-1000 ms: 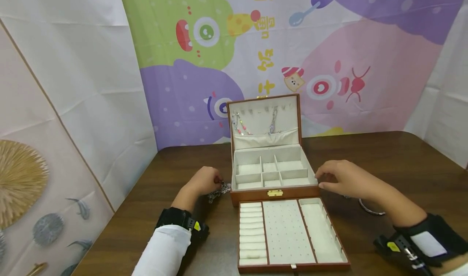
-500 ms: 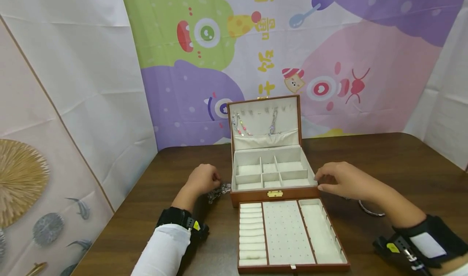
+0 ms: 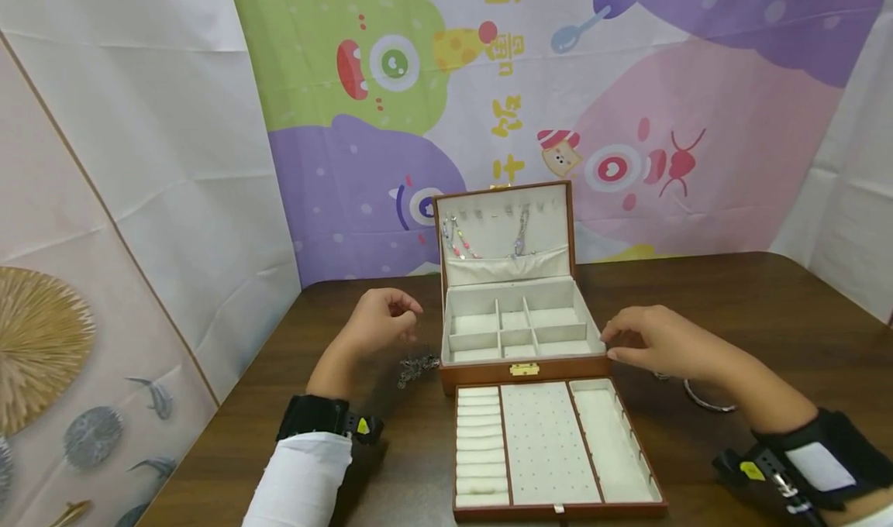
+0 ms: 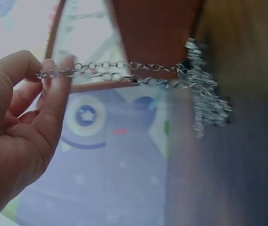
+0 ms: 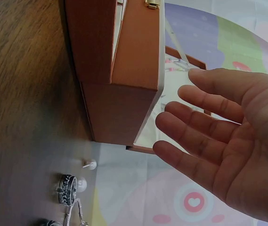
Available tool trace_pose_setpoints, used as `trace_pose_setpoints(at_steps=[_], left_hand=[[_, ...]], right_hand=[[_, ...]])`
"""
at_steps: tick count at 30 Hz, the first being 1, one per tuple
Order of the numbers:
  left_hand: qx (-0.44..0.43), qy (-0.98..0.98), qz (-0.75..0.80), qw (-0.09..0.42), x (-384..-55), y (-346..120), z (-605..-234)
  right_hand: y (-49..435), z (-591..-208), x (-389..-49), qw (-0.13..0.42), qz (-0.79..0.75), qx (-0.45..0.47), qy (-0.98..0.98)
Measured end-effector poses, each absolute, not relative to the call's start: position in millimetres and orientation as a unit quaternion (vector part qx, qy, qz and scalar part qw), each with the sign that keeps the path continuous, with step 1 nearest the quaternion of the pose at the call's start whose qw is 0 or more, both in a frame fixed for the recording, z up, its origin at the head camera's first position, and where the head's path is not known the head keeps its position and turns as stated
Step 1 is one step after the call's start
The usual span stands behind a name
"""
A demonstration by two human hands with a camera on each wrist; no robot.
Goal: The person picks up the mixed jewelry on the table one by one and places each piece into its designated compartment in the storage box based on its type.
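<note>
My left hand (image 3: 380,322) is raised to the left of the brown jewelry box (image 3: 474,376). Between thumb and fingers it pinches a loop of a silver chain necklace (image 4: 209,101); two strands run from the fingertips to a bunched heap, which lies on the table beside the box in the head view. My right hand (image 3: 663,341) is at the box's right front corner, fingers loosely bent with nothing in them. From the right wrist view its fingers (image 5: 190,136) appear near the box's side; whether they touch it I cannot tell. The box's lid stands raised over divided compartments.
A cream tray (image 3: 551,442) with ring rolls lies in front of the box. A beaded necklace (image 3: 462,240) and a silver one (image 3: 521,232) hang inside the lid. Right of the box are a silver bangle (image 3: 708,403), a dark ring (image 5: 67,189) and a pearl earring (image 5: 91,164).
My left hand has come up and slightly back from the heap, lifting part of the chain necklace. The right hand has stayed in place.
</note>
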State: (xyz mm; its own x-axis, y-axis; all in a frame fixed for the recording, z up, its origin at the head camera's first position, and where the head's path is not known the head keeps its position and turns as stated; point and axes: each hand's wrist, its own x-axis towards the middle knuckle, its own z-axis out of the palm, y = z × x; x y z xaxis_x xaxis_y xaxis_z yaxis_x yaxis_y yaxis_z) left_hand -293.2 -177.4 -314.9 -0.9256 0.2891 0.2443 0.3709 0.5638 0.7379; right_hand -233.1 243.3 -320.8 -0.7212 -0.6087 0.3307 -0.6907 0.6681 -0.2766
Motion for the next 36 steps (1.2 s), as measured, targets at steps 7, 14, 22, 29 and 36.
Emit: trace_pose_setpoints(at_steps=[7,14,22,29,36], left_hand=[[-0.219,-0.893,-0.377,0.112,-277,-174,-292],[-0.271,-0.877,-0.344,0.197,-249,-166,-266],[-0.336,-0.832,-0.309,0.316,-219,-159,-245],[-0.342,-0.797,-0.307,0.393,-196,-159,-229],[-0.323,-0.747,-0.329,0.479,-179,-158,-218]], right_hand=[[242,-316,-229,0.099,0.205,0.359,-0.905],[240,-313,-227,0.130,0.198,0.377,-0.895],[229,-308,-219,0.187,0.209,0.411,-0.867],[216,-300,-206,0.226,0.227,0.449,-0.834],[209,-294,-196,0.249,0.228,0.462,-0.820]])
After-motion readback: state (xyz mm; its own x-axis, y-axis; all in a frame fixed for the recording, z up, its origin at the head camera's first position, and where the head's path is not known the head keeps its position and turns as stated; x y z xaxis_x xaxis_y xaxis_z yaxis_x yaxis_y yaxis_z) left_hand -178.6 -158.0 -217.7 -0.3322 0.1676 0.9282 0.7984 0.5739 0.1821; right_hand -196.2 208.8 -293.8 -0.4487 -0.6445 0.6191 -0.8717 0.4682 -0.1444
